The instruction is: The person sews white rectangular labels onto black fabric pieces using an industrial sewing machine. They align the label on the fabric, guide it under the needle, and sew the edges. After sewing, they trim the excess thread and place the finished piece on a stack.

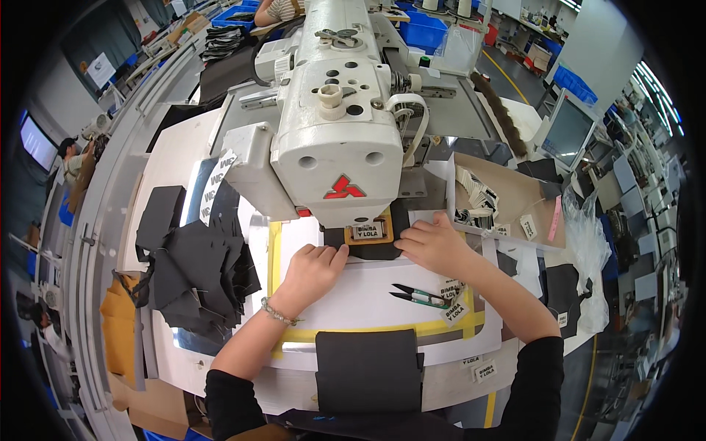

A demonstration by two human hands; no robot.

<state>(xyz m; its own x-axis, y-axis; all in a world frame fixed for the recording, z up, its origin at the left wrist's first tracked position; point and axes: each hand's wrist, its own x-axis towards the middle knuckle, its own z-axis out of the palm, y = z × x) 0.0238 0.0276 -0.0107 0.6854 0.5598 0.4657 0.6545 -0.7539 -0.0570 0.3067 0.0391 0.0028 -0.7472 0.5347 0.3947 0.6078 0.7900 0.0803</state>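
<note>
White table (173,158) is occupied by a sewing machine (338,147), beneath whose head a black cloth (375,252) is positioned, its label (367,231) enclosed by a brown frame (371,240). Cloth edges are met by curled fingers of the left hand (312,273) and right hand (435,246); pinching or pressing cannot be distinguished. Green-handled snips (425,297) are laid nearby.

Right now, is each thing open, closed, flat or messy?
Dark cloth: flat under the machine head
Left hand: curled, at the cloth's left edge
Right hand: curled, at its right edge
Green snips: open, lying down
Box: open, labels inside
Black fabric pile: loosely stacked, uneven
Clear plastic bag: crumpled
</note>
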